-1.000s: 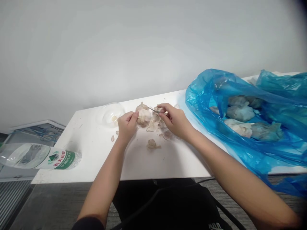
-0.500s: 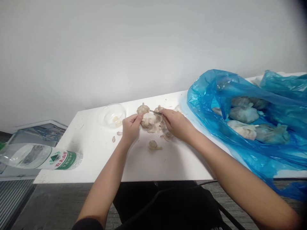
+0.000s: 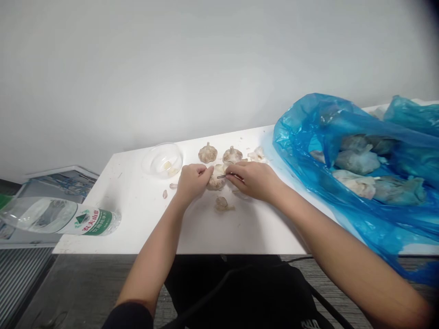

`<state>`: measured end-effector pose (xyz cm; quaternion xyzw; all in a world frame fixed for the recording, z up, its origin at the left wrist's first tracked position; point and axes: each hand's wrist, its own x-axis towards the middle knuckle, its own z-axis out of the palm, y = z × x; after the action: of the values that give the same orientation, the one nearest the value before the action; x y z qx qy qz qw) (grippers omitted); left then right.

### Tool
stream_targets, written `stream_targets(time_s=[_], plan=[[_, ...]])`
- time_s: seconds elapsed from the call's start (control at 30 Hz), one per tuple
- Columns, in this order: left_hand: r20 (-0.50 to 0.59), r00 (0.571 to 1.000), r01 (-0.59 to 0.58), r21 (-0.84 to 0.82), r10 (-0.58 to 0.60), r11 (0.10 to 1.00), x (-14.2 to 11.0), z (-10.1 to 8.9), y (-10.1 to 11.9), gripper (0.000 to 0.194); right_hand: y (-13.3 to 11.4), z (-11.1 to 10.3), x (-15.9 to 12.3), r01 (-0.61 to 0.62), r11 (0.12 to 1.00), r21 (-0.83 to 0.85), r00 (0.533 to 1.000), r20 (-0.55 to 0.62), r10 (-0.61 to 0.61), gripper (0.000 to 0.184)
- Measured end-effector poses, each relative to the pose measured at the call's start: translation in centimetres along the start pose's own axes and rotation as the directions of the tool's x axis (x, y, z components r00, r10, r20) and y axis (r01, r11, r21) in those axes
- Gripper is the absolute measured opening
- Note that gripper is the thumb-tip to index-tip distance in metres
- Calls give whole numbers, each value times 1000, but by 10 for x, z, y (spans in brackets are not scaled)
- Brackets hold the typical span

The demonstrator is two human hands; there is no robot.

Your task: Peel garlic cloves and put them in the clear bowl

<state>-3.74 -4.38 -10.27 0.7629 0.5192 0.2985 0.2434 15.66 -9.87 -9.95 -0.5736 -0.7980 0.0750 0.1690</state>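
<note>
My left hand (image 3: 194, 183) pinches the left side of a pale garlic bulb (image 3: 216, 183) low over the table. In my right hand (image 3: 252, 178), the fingers are closed on a thin metal tool (image 3: 221, 176), whose tip lies against the bulb; its exact kind is too small to make out. Two whole garlic bulbs stand behind, one at the left (image 3: 207, 153) and one at the right (image 3: 232, 154). A piece of garlic with skin and stem (image 3: 222, 204) lies in front of my hands. My right hand hides part of the skins beneath it.
A clear bowl (image 3: 151, 160) with pale cloves stands to the left, loose cloves (image 3: 165, 194) near it. A water bottle (image 3: 68, 217) lies on its side at the left edge. A blue plastic bag (image 3: 298, 155) with several wrapped lumps covers the right of the white table (image 3: 137, 224).
The tool tip has moved from beside the far left bulb down onto the held bulb. My right hand has lowered slightly, uncovering the bulb behind it. The view has shifted a little.
</note>
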Motion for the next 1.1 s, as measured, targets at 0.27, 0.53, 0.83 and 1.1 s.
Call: stream_targets(time_s=[0.27,0.53,0.83,1.1], plan=[[109,994,-28,44,23,999,2,-13,-1,49,2,-8,0,-77,994,-75,997,25,79,22],[338,941,-57,144,5,988,5,-36,0,35,9,-17,0,-339,941,-23,932,-142,332,27],[407,913,-56,212,-36,976,15,-49,21,31,22,-14,4,-516,854,-69,857,-65,512,34],[302,944,-218,269,132,938,60,-55,58,24,29,-18,3,-479,878,-8,878,13,479,34]])
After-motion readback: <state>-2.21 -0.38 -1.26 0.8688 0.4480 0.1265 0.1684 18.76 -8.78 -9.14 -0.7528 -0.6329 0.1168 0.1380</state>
